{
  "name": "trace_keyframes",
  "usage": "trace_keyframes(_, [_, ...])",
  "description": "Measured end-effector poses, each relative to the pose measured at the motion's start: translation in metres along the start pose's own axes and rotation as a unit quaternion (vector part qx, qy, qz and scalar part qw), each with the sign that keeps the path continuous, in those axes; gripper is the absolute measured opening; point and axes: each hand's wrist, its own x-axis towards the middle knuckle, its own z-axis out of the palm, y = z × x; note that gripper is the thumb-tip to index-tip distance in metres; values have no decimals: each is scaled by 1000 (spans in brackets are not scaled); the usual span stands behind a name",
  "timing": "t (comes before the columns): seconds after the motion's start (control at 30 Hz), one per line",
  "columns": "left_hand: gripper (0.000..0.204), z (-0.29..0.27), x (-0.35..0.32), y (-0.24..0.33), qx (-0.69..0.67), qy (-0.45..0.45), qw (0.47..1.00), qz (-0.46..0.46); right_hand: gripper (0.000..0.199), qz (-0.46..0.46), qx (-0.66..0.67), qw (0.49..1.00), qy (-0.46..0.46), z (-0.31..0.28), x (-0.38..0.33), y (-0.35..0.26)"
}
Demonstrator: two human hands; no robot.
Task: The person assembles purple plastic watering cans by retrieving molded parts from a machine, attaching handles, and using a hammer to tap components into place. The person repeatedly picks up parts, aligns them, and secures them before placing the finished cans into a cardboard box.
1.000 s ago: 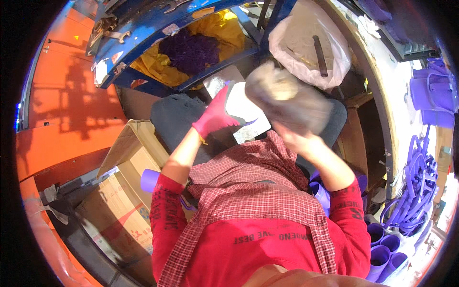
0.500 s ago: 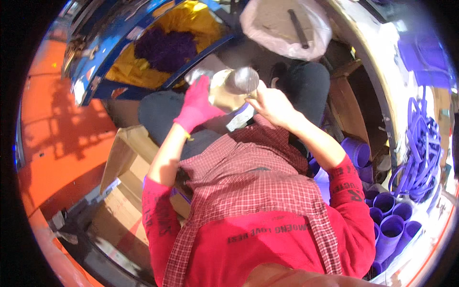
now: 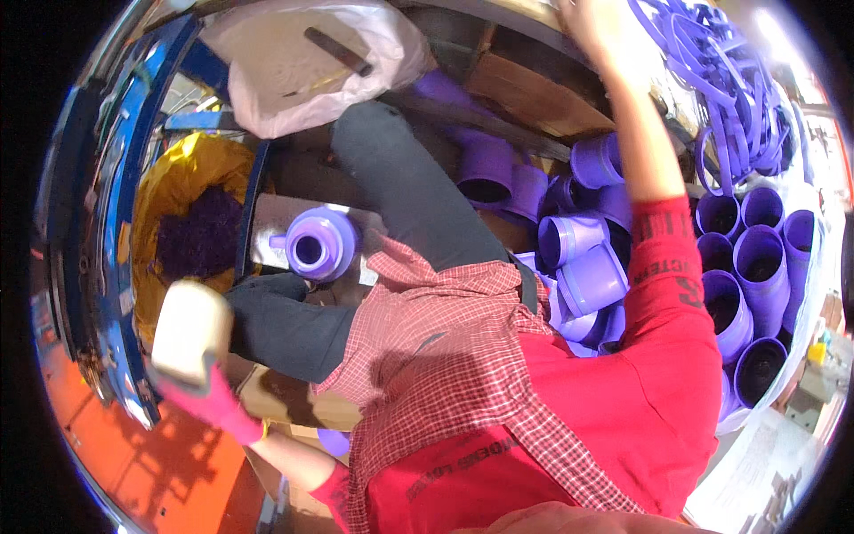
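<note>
My left hand [image 3: 197,381], in a pink glove, is out at the left, closed around a blunt cream-coloured piece [image 3: 191,331] smeared by motion. Bare, my right hand [image 3: 585,20] reaches up to the far edge of the view by the bench; its fingers are blurred and partly cut off. Between my legs stands a purple jug-like vessel [image 3: 322,244] with a round opening and a side handle, on a pale surface. Neither hand touches it.
Purple cylindrical cups [image 3: 761,258] stand in a bin at the right; more purple pieces [image 3: 587,276] lie beside my leg. Purple straps [image 3: 729,80] hang above. A yellow bag [image 3: 147,209] holds dark purple bits, and a white-lined container [image 3: 267,80] bears a dark rod.
The view has swung rightward. My right hand has left the cream piece and stretched to the far right. My left hand has carried the piece left. The purple vessel now shows between my legs.
</note>
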Motion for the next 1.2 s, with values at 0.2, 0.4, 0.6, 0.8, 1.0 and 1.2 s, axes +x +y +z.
trace_keyframes(0.2, [96, 52, -113, -121, 197, -73, 944, -254, 34, 342, 549, 605, -463, 109, -215, -111])
trace_keyframes(0.4, [64, 127, -222, -208, 21, -216, 937, -273, 58, 803, 532, 154, -221, 245, -399, -155])
trace_keyframes(0.6, [45, 53, -46, -118, 20, -172, 930, -325, 24, 870, 393, 289, -68, 280, -432, -141])
trace_keyframes(0.8, [85, 139, 25, 86, 43, -461, 818, 341, 15, 770, 372, 519, 7, 196, -427, -95])
trace_keyframes(1.0, [76, 153, 31, 115, 18, -543, 785, 298, 17, 502, 477, 717, -76, 55, -334, -38])
trace_keyframes(1.2, [73, 50, 13, 41, -377, -237, 871, -208, 24, 340, 564, 750, -69, -11, -206, -51])
